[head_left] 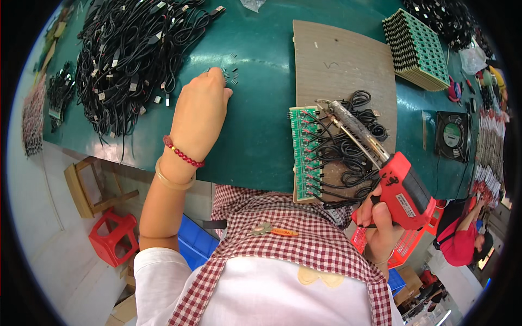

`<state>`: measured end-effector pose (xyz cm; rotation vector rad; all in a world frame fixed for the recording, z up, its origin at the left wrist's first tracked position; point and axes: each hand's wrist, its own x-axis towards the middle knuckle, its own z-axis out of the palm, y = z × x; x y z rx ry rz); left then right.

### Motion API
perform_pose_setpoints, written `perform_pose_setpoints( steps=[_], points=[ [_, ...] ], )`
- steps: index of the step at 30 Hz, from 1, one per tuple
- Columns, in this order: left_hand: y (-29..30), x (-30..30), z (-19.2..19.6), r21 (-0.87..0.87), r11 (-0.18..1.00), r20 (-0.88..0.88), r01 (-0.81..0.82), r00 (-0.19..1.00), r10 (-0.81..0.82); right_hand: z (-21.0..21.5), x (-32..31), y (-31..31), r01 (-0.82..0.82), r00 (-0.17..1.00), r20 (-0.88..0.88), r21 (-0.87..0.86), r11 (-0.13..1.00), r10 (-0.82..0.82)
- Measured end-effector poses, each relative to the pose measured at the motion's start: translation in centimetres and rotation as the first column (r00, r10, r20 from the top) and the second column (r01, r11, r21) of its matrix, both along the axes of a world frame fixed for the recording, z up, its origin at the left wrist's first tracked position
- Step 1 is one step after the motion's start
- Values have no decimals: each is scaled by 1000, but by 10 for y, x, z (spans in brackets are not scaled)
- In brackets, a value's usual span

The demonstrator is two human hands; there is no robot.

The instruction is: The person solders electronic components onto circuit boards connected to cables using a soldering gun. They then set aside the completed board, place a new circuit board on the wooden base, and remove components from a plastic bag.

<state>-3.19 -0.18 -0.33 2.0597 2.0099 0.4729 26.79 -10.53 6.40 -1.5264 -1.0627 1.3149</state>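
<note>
My left hand [201, 106] reaches over the green table, fingertips curled down among small dark pin-like parts [235, 80]. Its fingers look pinched together, and whatever may be between them is hidden under the hand. In my right hand [380, 228] is a red soldering gun [405, 190], gripped by its handle. The gun's metal tip points up and left, close to the top end of a strip of green circuit boards [299, 149]. Black cables [353, 157] run from these boards and lie coiled beside them on a brown wooden board [348, 60].
A big heap of black cables [130, 65] covers the table's left side. Stacked green circuit panels [418, 49] stand at the far right, with a black fan [452, 133] nearer. A red stool [113, 237] is below left; another person [462, 239] is at right.
</note>
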Motion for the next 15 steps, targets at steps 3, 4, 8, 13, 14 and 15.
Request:
perform_pose_setpoints(
  steps=[3, 4, 8, 13, 14, 15],
  points=[
    [2, -5, -9, 86, 995, -65, 56, 997, -51, 3, -1, 2, -2, 1000, -31, 15, 1000, 2],
    [1, -5, -7, 87, 994, -66, 58, 996, -53, 3, 0, 2, 0, 999, -32, 17, 1000, 0],
    [-14, 25, 29, -311, 945, 733, 101, 659, 171, 3, -1, 6, -20, 995, -100, 40, 999, 24],
    [-59, 80, 57, -392, 752, 902, 530, 60, 428, 16, -30, 26, -245, 967, -67, -18, 969, 244],
    [-68, 87, 55, -374, 752, 898, 543, 9, 440, 15, -31, 26, -254, 965, -73, -19, 967, 252],
    [-72, 93, 53, -345, 757, 901, 554, -29, 432, 13, -31, 25, -315, 946, -70, 23, 949, 316]
  ],
)
